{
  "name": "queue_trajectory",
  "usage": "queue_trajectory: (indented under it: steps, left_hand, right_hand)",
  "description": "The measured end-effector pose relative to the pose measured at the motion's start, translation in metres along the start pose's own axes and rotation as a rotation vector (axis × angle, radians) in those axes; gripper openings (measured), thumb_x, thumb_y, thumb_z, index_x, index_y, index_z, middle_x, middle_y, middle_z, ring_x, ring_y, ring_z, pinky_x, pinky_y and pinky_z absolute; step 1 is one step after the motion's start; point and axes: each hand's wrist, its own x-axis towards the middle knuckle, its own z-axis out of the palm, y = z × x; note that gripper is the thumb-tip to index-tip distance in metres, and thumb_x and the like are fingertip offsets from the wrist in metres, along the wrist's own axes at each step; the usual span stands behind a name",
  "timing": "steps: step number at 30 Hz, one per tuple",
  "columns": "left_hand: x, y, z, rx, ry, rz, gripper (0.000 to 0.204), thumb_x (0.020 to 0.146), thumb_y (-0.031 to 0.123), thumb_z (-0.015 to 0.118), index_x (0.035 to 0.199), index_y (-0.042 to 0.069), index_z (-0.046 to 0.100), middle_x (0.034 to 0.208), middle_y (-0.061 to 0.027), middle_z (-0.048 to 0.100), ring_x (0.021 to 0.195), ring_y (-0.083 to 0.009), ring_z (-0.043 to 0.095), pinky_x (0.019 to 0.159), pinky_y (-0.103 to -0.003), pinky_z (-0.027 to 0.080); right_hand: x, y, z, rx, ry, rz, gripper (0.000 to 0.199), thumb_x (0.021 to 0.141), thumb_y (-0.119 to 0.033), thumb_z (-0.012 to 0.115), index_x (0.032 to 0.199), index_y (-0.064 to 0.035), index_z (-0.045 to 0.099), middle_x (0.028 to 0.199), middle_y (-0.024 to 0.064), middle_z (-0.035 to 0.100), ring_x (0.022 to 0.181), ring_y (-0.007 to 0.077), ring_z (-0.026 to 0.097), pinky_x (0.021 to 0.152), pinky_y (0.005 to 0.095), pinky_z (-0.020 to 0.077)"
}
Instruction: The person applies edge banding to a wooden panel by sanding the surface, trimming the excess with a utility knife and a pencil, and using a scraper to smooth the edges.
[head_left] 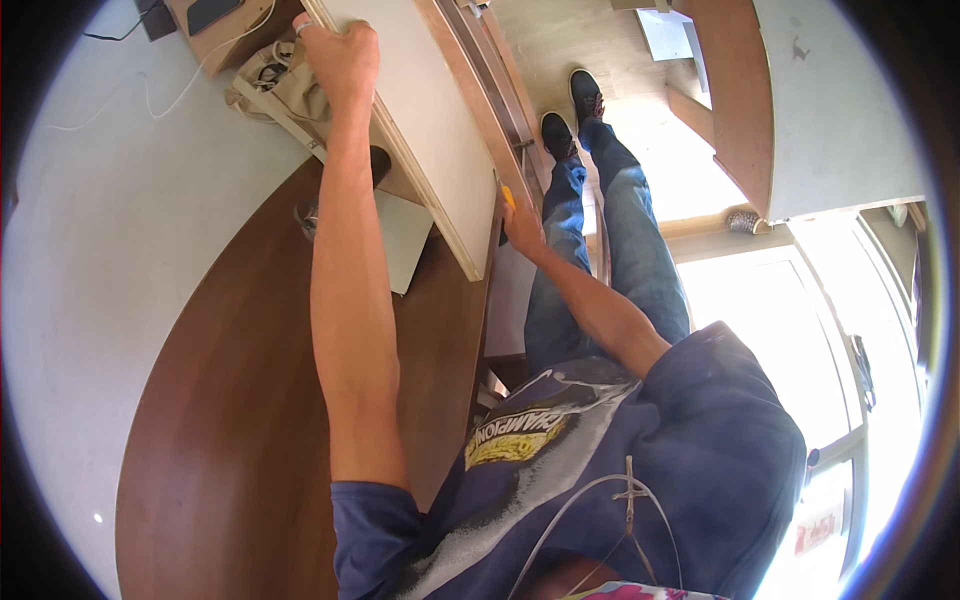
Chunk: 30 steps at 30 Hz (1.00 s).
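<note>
A long pale wooden panel slants down through the upper middle, its lower end over the brown table. My left hand is closed on the panel's left edge near its upper end, the arm stretched out. A ring shows on one finger. My right hand is closed around a small tool with a yellow handle, beside the panel's right edge. The tool's thin dark tip points up toward that edge; whether it touches the panel, and what kind of tool it is, I cannot tell.
A brown curved table lies at left, with a flat pale grey sheet-like object partly under the panel. A beige cloth bag, a dark phone and a white cable are upper left. Another wooden panel stands upper right.
</note>
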Motion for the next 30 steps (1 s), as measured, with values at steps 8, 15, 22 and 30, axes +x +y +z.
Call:
queue_trajectory:
  steps: [8,15,22,30]
  left_hand:
    - [0.0,-0.007,0.003,-0.036,0.021,0.0,0.046,0.082,0.001,0.065,0.122,-0.009,0.044,0.103,-0.0198,0.066,0.093,-0.0262,0.065,0.088,-0.037,0.052]
    - [0.006,-0.011,-0.004,-0.055,0.038,0.059,0.046,0.084,-0.001,0.062,0.127,-0.005,0.046,0.106,-0.0199,0.068,0.095,-0.0257,0.066,0.089,-0.037,0.051]
    - [0.003,-0.003,-0.008,-0.006,0.053,-0.022,0.041,0.087,-0.002,0.059,0.127,-0.003,0.047,0.105,-0.0183,0.068,0.094,-0.0255,0.066,0.088,-0.037,0.051]
    - [-0.001,0.048,0.017,-0.073,-0.09,-0.213,0.04,0.088,-0.002,0.059,0.126,-0.002,0.046,0.1,-0.0188,0.069,0.087,-0.029,0.068,0.083,-0.041,0.052]
  right_hand:
    - [-0.023,0.02,-0.019,-0.09,-0.176,0.218,0.039,0.105,-0.041,0.047,0.127,-0.0087,0.047,0.105,0.0341,0.068,0.099,0.055,0.066,0.086,0.0636,0.051]
    - [0.043,0.001,-0.072,-0.089,-0.064,0.03,0.036,0.105,-0.036,0.048,0.122,-0.0039,0.05,0.109,0.0359,0.065,0.093,0.0547,0.065,0.075,0.0627,0.0517]
    - [0.239,-0.219,-0.096,0.121,0.117,-0.277,0.043,0.106,-0.04,0.045,0.122,-0.0006,0.053,0.101,0.0367,0.065,0.097,0.0547,0.064,0.078,0.062,0.0499]
    - [0.422,-0.325,-0.094,-0.026,0.207,-0.291,0.053,0.104,-0.053,0.042,0.123,-0.0044,0.05,0.112,0.0327,0.069,0.103,0.0509,0.068,0.089,0.0565,0.0556]
